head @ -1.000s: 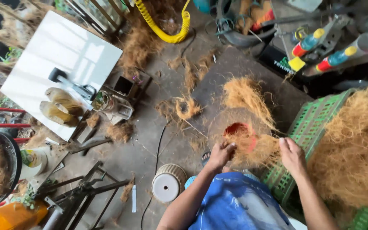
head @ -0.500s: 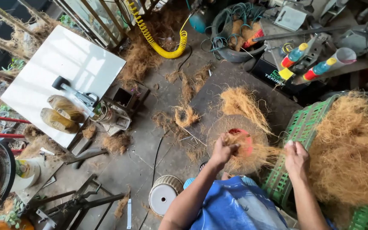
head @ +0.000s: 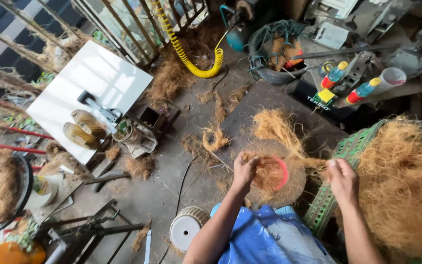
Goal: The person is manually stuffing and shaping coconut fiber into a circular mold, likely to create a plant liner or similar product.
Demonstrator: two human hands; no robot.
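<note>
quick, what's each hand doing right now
Left hand: closed, pressing brown fibre into the red bowl.
Right hand: closed, pinching a strand of fibre pulled toward the bowl.

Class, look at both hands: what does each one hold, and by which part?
The left hand grips the fibre-covered red bowl at its left rim. The right hand pinches a strand of coconut fibre by its end.
</note>
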